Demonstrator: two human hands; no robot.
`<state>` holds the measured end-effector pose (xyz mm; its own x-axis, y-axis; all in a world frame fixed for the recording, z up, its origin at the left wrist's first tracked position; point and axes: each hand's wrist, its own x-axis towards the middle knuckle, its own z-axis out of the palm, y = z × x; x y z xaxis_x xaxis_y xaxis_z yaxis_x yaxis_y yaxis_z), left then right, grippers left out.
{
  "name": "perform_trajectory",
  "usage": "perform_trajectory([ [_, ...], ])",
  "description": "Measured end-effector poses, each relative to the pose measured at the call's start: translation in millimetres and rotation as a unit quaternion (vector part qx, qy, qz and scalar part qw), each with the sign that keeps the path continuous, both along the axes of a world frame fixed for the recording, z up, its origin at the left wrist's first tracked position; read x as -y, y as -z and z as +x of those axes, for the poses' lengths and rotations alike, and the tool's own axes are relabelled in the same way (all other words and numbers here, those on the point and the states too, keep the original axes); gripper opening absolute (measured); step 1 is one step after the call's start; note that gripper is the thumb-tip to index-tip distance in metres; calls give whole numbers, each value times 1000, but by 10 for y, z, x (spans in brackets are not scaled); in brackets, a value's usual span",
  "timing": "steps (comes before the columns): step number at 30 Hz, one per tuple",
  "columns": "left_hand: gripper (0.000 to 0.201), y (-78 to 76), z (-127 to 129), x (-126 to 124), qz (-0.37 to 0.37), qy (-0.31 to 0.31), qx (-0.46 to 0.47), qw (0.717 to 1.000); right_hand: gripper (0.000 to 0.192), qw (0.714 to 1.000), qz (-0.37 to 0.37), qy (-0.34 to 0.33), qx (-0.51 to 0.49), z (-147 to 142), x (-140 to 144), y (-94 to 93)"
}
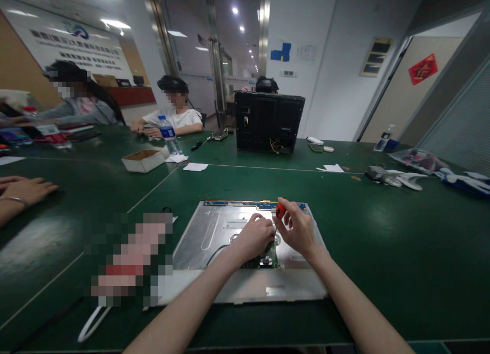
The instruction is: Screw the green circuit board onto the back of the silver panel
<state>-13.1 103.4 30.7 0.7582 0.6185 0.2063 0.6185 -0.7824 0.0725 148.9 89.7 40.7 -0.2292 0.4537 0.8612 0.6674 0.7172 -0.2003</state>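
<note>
A flat metal display panel [214, 231] lies on the green table in front of me, with a narrow blue circuit strip [233, 204] along its far edge. My right hand [298, 229] grips a screwdriver [280, 210] by its orange and black handle, the shaft pointing down. Beside the shaft, my left hand [254, 236] is closed, its fingertips low over a green circuit board [273, 257] on the panel. Whatever the left fingers pinch is hidden, and so is the screwdriver's tip. A black cable [216, 253] curves out to the left of the board.
Left of the panel lies a blurred-out pinkish object [133, 252] with a white loop. Farther back are a white open box [143, 160], a water bottle [168, 134] and an upright black monitor housing [270, 122]. Another person's hand [26, 193] rests at far left; several people sit around the table.
</note>
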Motion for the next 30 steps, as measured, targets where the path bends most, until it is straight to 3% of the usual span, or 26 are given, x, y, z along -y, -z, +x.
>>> perform_trajectory([
  [7,13,17,4,-2,15,-7,-5,1000,48,1000,-16,-6,-7,-6,23,-11],
  [17,19,2,-9,-5,-23,-2,16,1000,39,1000,15,6,-8,-2,3,-23],
  [30,18,-18,-10,2,-39,-6,17,999,44,1000,-1,-6,-16,-13,6,-2],
])
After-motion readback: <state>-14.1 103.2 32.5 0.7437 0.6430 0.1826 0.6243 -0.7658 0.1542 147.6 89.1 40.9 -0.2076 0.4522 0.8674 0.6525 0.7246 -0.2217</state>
